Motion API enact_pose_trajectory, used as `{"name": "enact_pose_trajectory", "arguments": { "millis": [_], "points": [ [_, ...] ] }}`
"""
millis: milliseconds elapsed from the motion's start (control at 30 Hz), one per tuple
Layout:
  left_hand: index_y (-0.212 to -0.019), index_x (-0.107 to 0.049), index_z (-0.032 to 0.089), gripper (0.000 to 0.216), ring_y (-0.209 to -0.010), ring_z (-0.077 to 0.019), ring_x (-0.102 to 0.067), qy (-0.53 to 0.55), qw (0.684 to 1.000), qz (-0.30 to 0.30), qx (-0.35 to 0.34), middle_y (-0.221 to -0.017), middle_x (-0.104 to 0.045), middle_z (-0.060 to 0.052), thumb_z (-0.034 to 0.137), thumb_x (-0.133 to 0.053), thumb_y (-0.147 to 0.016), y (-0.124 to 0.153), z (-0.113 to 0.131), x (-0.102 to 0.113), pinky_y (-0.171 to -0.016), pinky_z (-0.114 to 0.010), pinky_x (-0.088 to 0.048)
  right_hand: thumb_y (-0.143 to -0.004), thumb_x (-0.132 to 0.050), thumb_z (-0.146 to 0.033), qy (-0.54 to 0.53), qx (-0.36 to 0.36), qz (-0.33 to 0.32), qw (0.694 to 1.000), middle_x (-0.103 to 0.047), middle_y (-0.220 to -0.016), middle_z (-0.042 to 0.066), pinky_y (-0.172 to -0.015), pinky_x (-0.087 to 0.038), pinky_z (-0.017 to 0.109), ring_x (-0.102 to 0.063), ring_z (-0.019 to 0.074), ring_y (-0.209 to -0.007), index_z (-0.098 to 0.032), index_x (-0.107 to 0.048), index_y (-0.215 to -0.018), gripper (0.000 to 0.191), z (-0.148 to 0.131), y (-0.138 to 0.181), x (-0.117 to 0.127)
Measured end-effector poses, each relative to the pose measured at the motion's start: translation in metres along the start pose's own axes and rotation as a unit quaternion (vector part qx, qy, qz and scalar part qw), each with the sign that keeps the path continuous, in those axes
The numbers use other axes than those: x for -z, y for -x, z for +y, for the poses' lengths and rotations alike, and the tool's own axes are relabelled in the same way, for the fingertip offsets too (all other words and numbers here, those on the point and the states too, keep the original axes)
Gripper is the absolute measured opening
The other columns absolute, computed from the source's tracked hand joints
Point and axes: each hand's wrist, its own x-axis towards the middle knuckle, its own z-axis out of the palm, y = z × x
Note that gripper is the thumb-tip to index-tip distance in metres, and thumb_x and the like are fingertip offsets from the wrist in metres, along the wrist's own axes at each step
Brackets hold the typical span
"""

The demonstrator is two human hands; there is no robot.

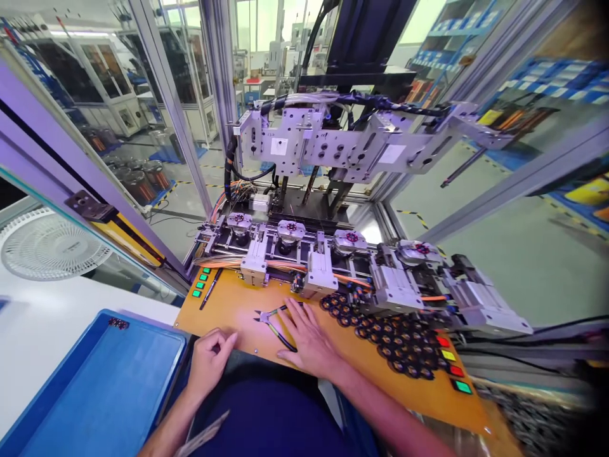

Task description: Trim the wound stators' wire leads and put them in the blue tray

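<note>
My right hand (307, 339) lies flat with fingers spread on the orange worktop (233, 304). It rests beside and partly over the handles of a pair of cutting pliers (264, 317), whose jaws point left; it is not wrapped around them. Loosely curled at the worktop's front edge, my left hand (210, 355) shows nothing in its fingers. Right of my right hand, many small black ring-shaped parts (404, 343) are grouped together. A black pen (210, 290) lies toward the left side of the worktop.
Behind the worktop runs a machine row of clamping fixtures (291, 230) with red-and-black parts on them. A metal gantry plate (342, 146) hangs above. Green buttons (200, 285) line the left; coloured buttons (448, 355) the right. A blue tray (107, 381) and white fan (52, 244) stand left.
</note>
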Motion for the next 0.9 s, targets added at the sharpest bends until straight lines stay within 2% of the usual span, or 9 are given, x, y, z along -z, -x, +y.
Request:
{"name": "enact_pose_trajectory", "arguments": {
  "millis": [100, 233, 300, 367, 433, 533, 733, 833, 900],
  "points": [
    [-0.056, -0.044, 0.018, 0.042, -0.054, -0.0091, -0.04, 0.032, 0.999, -0.015, 0.033, -0.056, -0.045, 0.004, 0.043, -0.058, -0.087, 0.002, 0.001, 0.008, -0.055, -0.022, -0.034, -0.079, -0.069, -0.047, 0.02, 0.011, 0.022, 0.999, -0.038, -0.15, 0.023, -0.113, -0.02, 0.067, -0.032, 0.0405, -0.14, -0.014, -0.046, -0.143, 0.075, 0.003, 0.0, -0.005],
    [-0.06, -0.052, 0.016, 0.04, -0.054, -0.0089, -0.041, 0.089, 0.991, -0.07, 0.074, -0.057, -0.048, 0.004, 0.046, -0.062, -0.085, -0.001, 0.005, 0.008, -0.054, -0.021, -0.035, -0.089, -0.057, -0.034, 0.012, 0.003, 0.052, 0.999, -0.058, -0.127, 0.023, -0.102, -0.042, 0.056, -0.053, 0.0365, -0.119, -0.01, -0.055, -0.133, 0.05, 0.008, 0.006, -0.008],
    [-0.068, -0.062, 0.014, 0.036, -0.057, -0.0098, -0.047, 0.129, 0.981, -0.116, 0.089, -0.06, -0.055, 0.002, 0.047, -0.064, -0.083, -0.006, 0.01, 0.0, -0.057, -0.022, -0.039, -0.092, -0.052, -0.029, -0.012, -0.004, 0.068, 0.998, -0.062, -0.116, 0.021, -0.097, -0.047, 0.054, -0.058, 0.0344, -0.11, -0.01, -0.058, -0.127, 0.041, 0.008, 0.004, -0.009],
    [-0.087, -0.071, 0.013, 0.036, -0.063, -0.0123, -0.056, 0.175, 0.966, -0.16, 0.099, -0.071, -0.066, -0.003, 0.048, -0.065, -0.082, -0.012, 0.017, -0.013, -0.062, -0.024, -0.046, -0.094, -0.048, -0.027, -0.052, -0.011, 0.086, 0.995, -0.063, -0.111, 0.019, -0.094, -0.05, 0.051, -0.059, 0.032, -0.105, -0.011, -0.059, -0.124, 0.036, 0.002, 0.0, -0.008],
    [-0.11, -0.07, 0.014, 0.048, -0.076, -0.0166, -0.063, 0.221, 0.952, -0.183, 0.103, -0.091, -0.072, -0.009, 0.052, -0.066, -0.08, -0.019, 0.028, -0.026, -0.071, -0.028, -0.052, -0.095, -0.046, -0.025, -0.106, -0.013, 0.103, 0.989, -0.062, -0.11, 0.017, -0.092, -0.052, 0.046, -0.06, 0.0288, -0.104, -0.014, -0.057, -0.126, 0.034, -0.011, -0.004, -0.002],
    [-0.126, -0.063, 0.017, 0.062, -0.101, -0.0234, -0.066, 0.281, 0.937, -0.184, 0.099, -0.118, -0.069, -0.014, 0.058, -0.065, -0.079, -0.03, 0.044, -0.037, -0.09, -0.036, -0.053, -0.095, -0.047, -0.023, -0.2, 0.002, 0.122, 0.972, -0.059, -0.118, 0.015, -0.096, -0.051, 0.043, -0.057, 0.0267, -0.112, -0.019, -0.05, -0.133, 0.038, -0.039, -0.007, 0.01],
    [-0.118, -0.069, 0.017, 0.051, -0.118, -0.0299, -0.061, 0.319, 0.924, -0.195, 0.074, -0.124, -0.068, -0.014, 0.054, -0.063, -0.082, -0.031, 0.056, -0.028, -0.111, -0.048, -0.039, -0.087, -0.057, -0.025, -0.36, -0.027, 0.148, 0.921, -0.055, -0.125, 0.016, -0.108, -0.039, 0.05, -0.05, 0.0299, -0.123, -0.02, -0.051, -0.132, 0.045, -0.082, -0.006, 0.035],
    [-0.103, -0.075, 0.02, 0.05, -0.116, -0.0343, -0.062, 0.336, 0.918, -0.156, 0.141, -0.116, -0.072, -0.013, 0.059, -0.071, -0.072, -0.027, 0.041, -0.024, -0.108, -0.052, -0.043, -0.078, -0.068, -0.036, -0.445, -0.062, 0.127, 0.884, -0.058, -0.123, 0.013, -0.109, -0.039, 0.044, -0.052, 0.0281, -0.121, -0.02, -0.058, -0.123, 0.048, -0.089, -0.007, 0.042],
    [-0.099, -0.076, 0.024, 0.047, -0.117, -0.0375, -0.062, 0.369, 0.895, -0.169, 0.183, -0.12, -0.071, -0.012, 0.059, -0.074, -0.067, -0.029, 0.032, -0.024, -0.102, -0.055, -0.048, -0.08, -0.064, -0.052, -0.522, -0.093, 0.087, 0.843, -0.064, -0.107, 0.013, -0.097, -0.048, 0.043, -0.061, 0.0269, -0.105, -0.015, -0.061, -0.115, 0.051, -0.086, -0.012, 0.039]
  ]
}}
